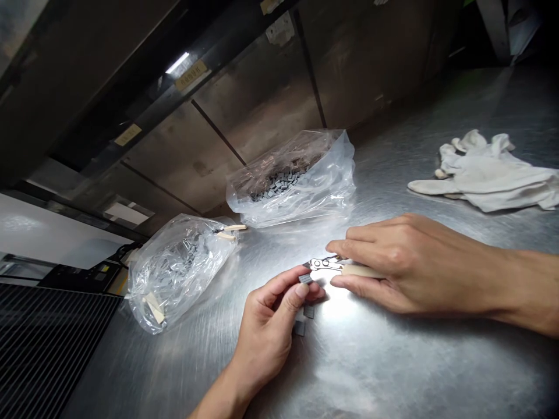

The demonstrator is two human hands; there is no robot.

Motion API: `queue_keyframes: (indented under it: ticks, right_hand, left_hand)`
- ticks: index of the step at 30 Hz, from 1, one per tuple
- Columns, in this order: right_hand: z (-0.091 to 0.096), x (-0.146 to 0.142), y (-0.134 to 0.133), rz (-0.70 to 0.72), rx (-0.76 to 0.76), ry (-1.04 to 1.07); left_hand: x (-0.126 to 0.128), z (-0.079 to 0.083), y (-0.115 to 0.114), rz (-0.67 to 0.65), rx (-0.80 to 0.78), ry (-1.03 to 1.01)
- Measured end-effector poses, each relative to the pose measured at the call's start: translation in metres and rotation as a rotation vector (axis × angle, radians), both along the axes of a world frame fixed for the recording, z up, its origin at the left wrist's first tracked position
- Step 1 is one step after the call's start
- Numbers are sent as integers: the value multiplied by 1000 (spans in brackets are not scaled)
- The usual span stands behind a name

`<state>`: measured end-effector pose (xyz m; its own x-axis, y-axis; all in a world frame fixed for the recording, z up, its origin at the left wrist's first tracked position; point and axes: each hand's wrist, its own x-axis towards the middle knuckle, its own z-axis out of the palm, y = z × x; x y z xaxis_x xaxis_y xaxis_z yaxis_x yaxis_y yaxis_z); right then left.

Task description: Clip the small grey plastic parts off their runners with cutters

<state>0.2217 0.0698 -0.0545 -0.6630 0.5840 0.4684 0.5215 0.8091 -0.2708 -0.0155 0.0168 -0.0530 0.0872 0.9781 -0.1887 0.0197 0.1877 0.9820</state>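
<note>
My left hand [273, 320] pinches a small grey ribbed block [305, 279] between thumb and fingers. My right hand [406, 262] is closed around the cream handles of a pair of nippers [327, 265]. The tips of the nippers point left and lie right beside the block; whether they touch it I cannot tell. Below my left fingers, more small grey blocks [299, 328] rest on the metal table [393, 366], partly hidden by that hand.
A clear plastic bag [323, 192] of many grey pieces stands against the back wall. Left of it lies another clear bag [174, 279], with cream-handled tools [233, 231] on it. White gloves [489, 174] lie at the right. A black slatted surface [48, 349] borders the table's left.
</note>
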Motion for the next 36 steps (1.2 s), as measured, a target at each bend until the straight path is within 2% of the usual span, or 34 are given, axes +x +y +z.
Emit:
queue_keyframes:
  ticks: [5, 9, 24, 36]
  right_hand:
    - [3, 0, -1, 45, -140, -50]
    - [3, 0, 0, 57, -177, -50]
    - [5, 2, 2, 129, -120, -66]
    - [7, 5, 2, 183, -124, -98]
  left_hand:
    - [1, 1, 0, -14, -7, 21]
    - [0, 2, 0, -22, -9, 31]
    - [2, 6, -1, -67, 19, 98]
    - [-1, 5, 0, -138, 199, 238]
